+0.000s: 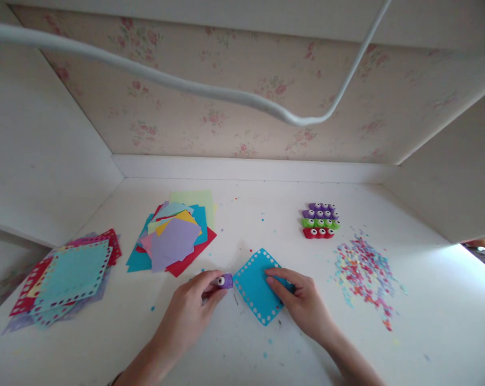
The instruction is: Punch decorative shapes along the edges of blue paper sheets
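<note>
My left hand (pixel 196 300) is closed around a small purple craft paper punch (pixel 226 281) with a round white-and-dark button. The punch's front is at the left corner of a blue square of paper (pixel 255 281). Small cut-out shapes run along the paper's visible edges. My right hand (pixel 300 300) pinches the paper near its right side, thumb and fingers on it. That right corner is hidden under the hand. Whether the punch is pressed down I cannot tell.
Uncut coloured paper (pixel 176 241) lies in a pile behind my left hand. Edge-punched sheets (pixel 73 273) are stacked at far left. Purple, green and red punches (pixel 320 221) stand in rows at back right, beside a heap of confetti (pixel 365 273). A white cable (pixel 226 95) hangs across the top.
</note>
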A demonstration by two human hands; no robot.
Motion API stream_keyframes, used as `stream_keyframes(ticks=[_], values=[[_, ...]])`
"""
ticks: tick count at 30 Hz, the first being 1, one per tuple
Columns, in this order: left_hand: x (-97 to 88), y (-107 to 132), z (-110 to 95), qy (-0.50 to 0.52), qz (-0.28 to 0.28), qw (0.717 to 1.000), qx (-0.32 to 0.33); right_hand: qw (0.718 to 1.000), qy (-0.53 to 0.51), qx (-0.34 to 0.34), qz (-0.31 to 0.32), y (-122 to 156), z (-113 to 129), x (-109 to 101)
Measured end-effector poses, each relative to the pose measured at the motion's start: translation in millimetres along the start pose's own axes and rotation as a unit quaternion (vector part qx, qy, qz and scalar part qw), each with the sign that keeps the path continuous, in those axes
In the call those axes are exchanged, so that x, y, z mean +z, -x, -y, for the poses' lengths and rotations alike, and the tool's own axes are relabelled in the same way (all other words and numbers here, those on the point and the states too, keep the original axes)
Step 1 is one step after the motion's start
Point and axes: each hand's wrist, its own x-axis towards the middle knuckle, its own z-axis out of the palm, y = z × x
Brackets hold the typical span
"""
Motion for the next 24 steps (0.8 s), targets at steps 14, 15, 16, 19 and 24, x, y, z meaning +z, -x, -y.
stream_keyframes(ticks=[14,15,16,19,24], values=[[0.6,0.9,0.6,-0.002,0.009,1.000,0.002,0.999,0.022,-0.023,-0.007,0.9,6.2,-3.3],[0.6,1.1,0.5,-0.003,0.007,1.000,0.004,0.999,0.022,-0.023,-0.005,1.1,6.4,-3.5],[0.6,1.3,0.5,-0.005,0.006,1.000,0.006,0.999,0.022,-0.024,-0.002,1.3,6.5,-3.6],[0.8,1.7,1.0,-0.008,0.006,1.000,0.010,0.999,0.021,-0.026,0.002,1.9,6.6,-4.1],[0.9,1.2,1.1,0.000,0.007,1.000,0.012,1.000,0.020,-0.015,-0.007,1.9,6.4,-5.0]])
